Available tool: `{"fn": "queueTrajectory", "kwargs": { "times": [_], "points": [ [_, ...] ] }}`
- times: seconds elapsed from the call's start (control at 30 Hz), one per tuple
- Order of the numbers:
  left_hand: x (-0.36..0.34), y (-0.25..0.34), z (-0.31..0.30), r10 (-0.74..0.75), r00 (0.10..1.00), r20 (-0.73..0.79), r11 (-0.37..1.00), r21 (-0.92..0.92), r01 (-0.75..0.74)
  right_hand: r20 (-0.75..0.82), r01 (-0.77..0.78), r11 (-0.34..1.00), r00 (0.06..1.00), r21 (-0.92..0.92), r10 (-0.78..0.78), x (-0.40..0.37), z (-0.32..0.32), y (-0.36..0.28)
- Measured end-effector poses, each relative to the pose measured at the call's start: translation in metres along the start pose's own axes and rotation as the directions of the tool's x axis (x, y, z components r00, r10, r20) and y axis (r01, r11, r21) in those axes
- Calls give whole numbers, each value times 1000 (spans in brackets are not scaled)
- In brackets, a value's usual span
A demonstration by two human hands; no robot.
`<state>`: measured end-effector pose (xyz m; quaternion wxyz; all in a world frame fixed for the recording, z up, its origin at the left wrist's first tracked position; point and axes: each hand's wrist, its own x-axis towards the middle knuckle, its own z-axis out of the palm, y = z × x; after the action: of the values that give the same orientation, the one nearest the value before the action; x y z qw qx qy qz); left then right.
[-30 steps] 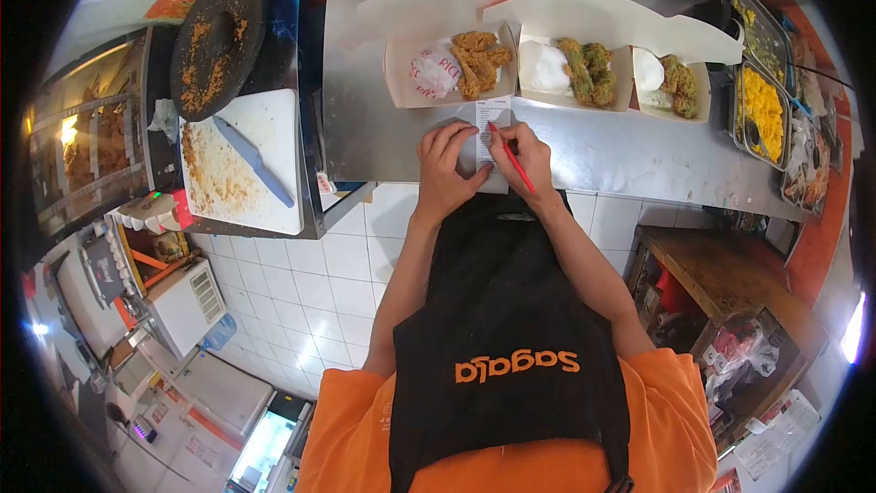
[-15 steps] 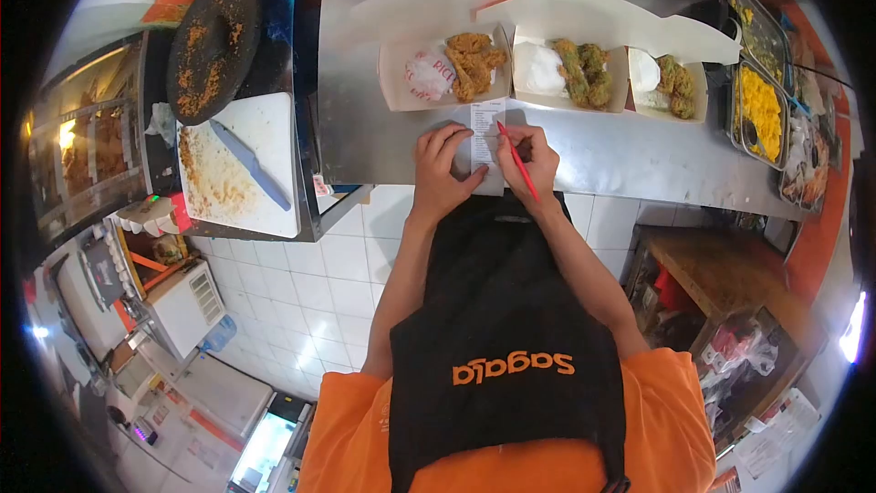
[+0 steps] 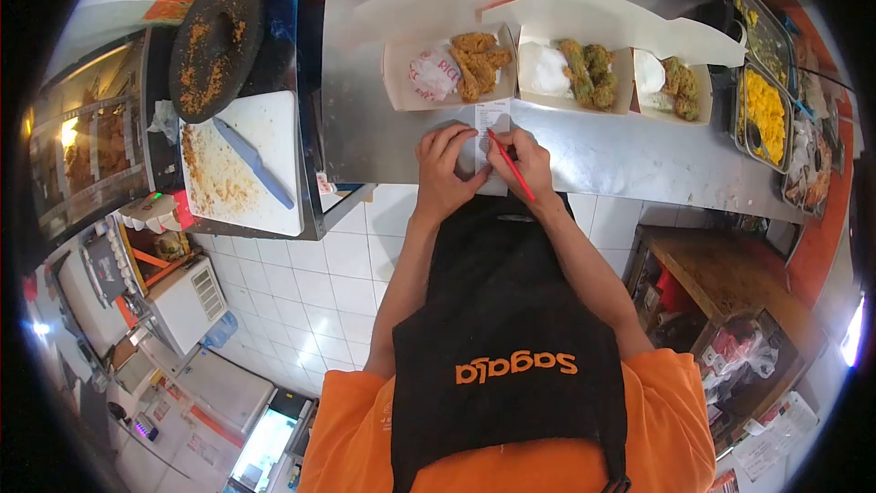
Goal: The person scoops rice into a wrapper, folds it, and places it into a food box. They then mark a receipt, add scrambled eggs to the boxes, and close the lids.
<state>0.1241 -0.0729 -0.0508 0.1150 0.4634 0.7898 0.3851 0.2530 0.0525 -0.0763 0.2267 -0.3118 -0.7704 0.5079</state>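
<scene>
A narrow printed slip (image 3: 493,117) lies on the steel counter (image 3: 383,151). My left hand (image 3: 444,169) rests on the slip's left side, thumb and fingers curved apart, holding nothing. A red pen (image 3: 513,167) is gripped in my right hand (image 3: 527,162), its tip at the slip's printed part. Just beyond the slip, an open box (image 3: 394,80) holds fried chicken (image 3: 479,66) and a wrapped rice portion (image 3: 432,75). To its right, two more open boxes hold white rice (image 3: 545,70) and green-coated chicken (image 3: 589,75).
A blue knife (image 3: 254,164) lies on the white cutting board (image 3: 274,119) at left, below a dark stone mortar (image 3: 214,46). Trays with yellow food (image 3: 762,114) stand at the counter's right end. A wooden cabinet (image 3: 730,265) is at lower right.
My right hand and the red pen have shifted slightly left across the slip. My left hand stays in nearly the same place. The whole view has moved a little.
</scene>
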Motion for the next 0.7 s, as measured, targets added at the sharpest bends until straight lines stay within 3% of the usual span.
{"fn": "queueTrajectory", "kwargs": {
  "times": [0.1, 0.2, 0.3, 0.4, 0.5, 0.6, 0.63, 0.7],
  "points": [
    [0, -2, 0, -3, 1000, 3, 1000, -8, 3, 25, 52, 998, 998, 24, -52, 3, 4, 3],
    [-2, -2, 0, -19, 999, 32, 1000, -11, 19, -34, -17, 1000, 999, -14, 17, -1, 0, 4],
    [-1, -2, 0, -22, 999, 25, 1000, -20, 22, 4, -60, 996, 998, 71, 59, 1, -1, 1],
    [-2, -3, 1, -9, 1000, 26, 1000, -29, 9, -110, -112, 990, 986, 88, 122, -6, -15, -5],
    [-1, 1, -3, -16, 998, 53, 1000, 9, 16, -166, -9, 1000, 986, -20, 5, -15, -64, 0],
    [-2, 0, -1, -31, 998, 46, 999, -6, 32, -181, -28, 972, 983, -233, -15, -28, -130, 4],
    [-1, 2, -1, -39, 999, 36, 999, -20, 40, -194, 23, 942, 977, -334, -93, -29, -149, 6],
    [-1, 6, -1, -59, 998, 38, 998, -20, 59, -270, -84, 914, 962, -396, -29, -34, -181, 1]
  ]
}}
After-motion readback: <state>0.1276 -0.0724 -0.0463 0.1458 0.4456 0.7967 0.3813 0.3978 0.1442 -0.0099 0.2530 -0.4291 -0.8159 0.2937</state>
